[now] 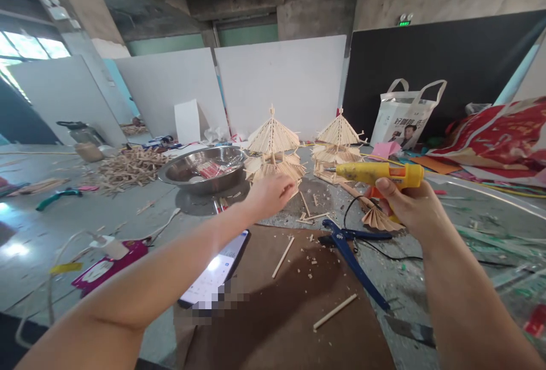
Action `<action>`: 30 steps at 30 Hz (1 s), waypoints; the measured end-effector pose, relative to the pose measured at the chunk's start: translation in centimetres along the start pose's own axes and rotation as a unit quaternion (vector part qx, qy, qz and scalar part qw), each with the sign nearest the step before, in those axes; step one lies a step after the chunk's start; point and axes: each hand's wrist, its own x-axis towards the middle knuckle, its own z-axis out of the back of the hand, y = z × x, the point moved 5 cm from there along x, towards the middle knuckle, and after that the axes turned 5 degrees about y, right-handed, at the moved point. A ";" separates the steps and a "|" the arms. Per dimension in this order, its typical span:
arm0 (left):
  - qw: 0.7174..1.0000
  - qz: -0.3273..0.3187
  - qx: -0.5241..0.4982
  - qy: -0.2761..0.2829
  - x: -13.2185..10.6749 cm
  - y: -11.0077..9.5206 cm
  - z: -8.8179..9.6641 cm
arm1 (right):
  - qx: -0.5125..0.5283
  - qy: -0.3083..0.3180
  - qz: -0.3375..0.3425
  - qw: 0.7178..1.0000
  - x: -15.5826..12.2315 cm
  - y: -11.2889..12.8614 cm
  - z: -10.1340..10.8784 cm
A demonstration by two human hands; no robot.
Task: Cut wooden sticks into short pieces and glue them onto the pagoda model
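Note:
A yellow hot glue gun (375, 174) is gripped in my right hand (403, 199), its nozzle pointing left. My left hand (273, 194) reaches forward with curled fingers in front of a tiered wooden-stick pavilion model (273, 137). Anything between those fingers is too small or hidden to make out. I cannot tell whether the hand touches the model's lower tier. To the right stands a second, similar stick model (339, 134), just beyond the glue gun's nozzle. A blue-handled cutter (352, 256) lies below the gun. Loose sticks (335, 312) rest on the brown board (256, 324).
A steel basin (170, 174) with plastic packets stands left of the models, beside a pile of short sticks (130, 168). A phone (215, 273) lies under my left forearm. At left is a magenta power strip (108, 267) with cables. A white bag (403, 117) stands behind.

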 end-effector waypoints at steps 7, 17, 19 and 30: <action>0.991 0.036 -0.015 0.125 -2.6 2.2 -7.7 | 0.028 0.039 0.013 0.999 -0.1 -0.5 -0.5; 0.963 0.239 -0.121 -0.023 -1.6 5.2 -11.1 | 0.044 0.036 -0.012 0.998 -0.1 -1.2 -0.7; 0.952 0.280 -0.110 -0.057 -1.5 6.2 -11.1 | 0.048 0.037 -0.010 0.998 -0.1 -1.2 -0.7; 0.945 0.315 -0.076 -0.037 1.4 6.8 -12.2 | 0.050 0.049 -0.023 0.997 -0.1 -1.1 -1.1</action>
